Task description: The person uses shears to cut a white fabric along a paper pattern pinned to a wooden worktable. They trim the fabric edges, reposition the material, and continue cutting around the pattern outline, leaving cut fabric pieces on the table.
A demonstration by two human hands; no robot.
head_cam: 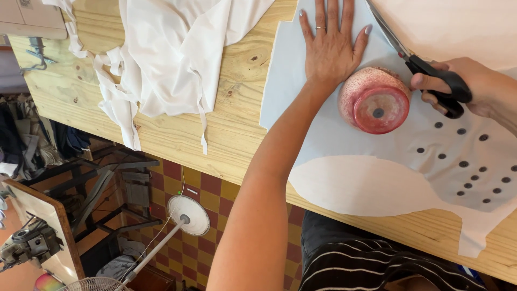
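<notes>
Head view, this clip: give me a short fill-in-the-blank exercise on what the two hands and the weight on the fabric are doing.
1. The left hand lies flat, fingers spread, on the pale ____ fabric.
2. The right hand holds black-handled ____, whose blades point up along the fabric's edge.
3. A pink upturned ____ sits on the fabric between the two hands.
4. White cloth lies heaped on the ____ table.

Missing words: blue; scissors; bowl; wooden

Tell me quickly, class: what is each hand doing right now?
Left hand: open, fingers spread, pressed flat on the pale blue sheet.
Right hand: closed around the black-handled scissors, blades on the sheet.
</notes>
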